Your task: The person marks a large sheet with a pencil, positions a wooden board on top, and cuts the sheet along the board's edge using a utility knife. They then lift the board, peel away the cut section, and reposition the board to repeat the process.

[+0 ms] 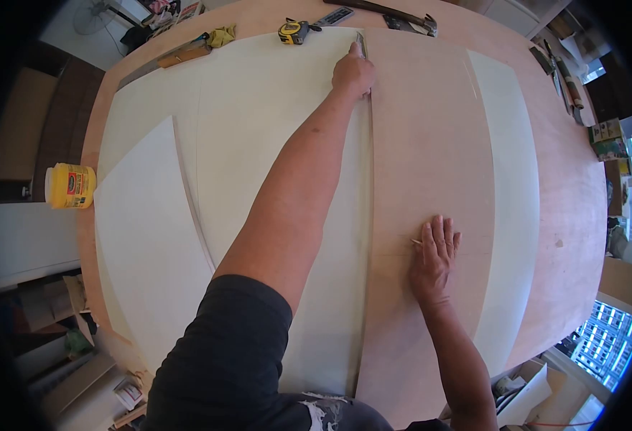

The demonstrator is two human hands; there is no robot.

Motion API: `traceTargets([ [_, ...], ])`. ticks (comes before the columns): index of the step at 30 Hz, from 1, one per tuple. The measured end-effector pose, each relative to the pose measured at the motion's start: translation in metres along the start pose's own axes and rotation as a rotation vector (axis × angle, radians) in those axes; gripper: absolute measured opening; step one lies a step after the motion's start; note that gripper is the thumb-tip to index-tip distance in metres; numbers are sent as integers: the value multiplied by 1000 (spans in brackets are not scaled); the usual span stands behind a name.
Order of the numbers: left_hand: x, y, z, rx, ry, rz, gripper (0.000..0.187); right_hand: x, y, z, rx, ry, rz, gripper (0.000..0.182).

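Observation:
My left hand reaches to the far end of a long brown board. Its fingers are closed around a slim metallic tool, apparently a utility knife, at the board's left edge, with the index finger stretched along it. Most of the tool is hidden by the hand. My right hand lies flat on the board, fingers stretched out. A thin pale tip pokes out by its thumb; I cannot make out what it is. Under the board lies a large cream sheet, showing on both sides.
A loose white panel rests on the left. Beyond the sheet are a tape measure, a hammer and a wooden-handled saw. A yellow tub stands at the left edge of the worktable.

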State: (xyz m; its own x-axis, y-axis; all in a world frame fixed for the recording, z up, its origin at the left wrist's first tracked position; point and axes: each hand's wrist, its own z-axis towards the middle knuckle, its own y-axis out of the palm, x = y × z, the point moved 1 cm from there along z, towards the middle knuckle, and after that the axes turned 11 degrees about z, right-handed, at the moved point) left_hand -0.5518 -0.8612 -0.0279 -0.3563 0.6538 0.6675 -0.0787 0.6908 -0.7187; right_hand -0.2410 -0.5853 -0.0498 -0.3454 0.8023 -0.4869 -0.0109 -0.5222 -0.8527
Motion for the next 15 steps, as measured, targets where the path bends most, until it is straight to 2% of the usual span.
traceTargets([
  [5,-2,-3,-4,23,32,-66,45,1,2,9,-4,-5,-8,45],
  [11,1,-9,9,-45,-40,-189,49,4,2,12,-9,-4,-16,47],
  [14,-4,-1,18,-16,-42,-312,41,8,3,11,-10,-16,-17,49],
  [15,-15,8,30,-84,-20,-368,27,16,8,8,4,-42,-15,49],
])
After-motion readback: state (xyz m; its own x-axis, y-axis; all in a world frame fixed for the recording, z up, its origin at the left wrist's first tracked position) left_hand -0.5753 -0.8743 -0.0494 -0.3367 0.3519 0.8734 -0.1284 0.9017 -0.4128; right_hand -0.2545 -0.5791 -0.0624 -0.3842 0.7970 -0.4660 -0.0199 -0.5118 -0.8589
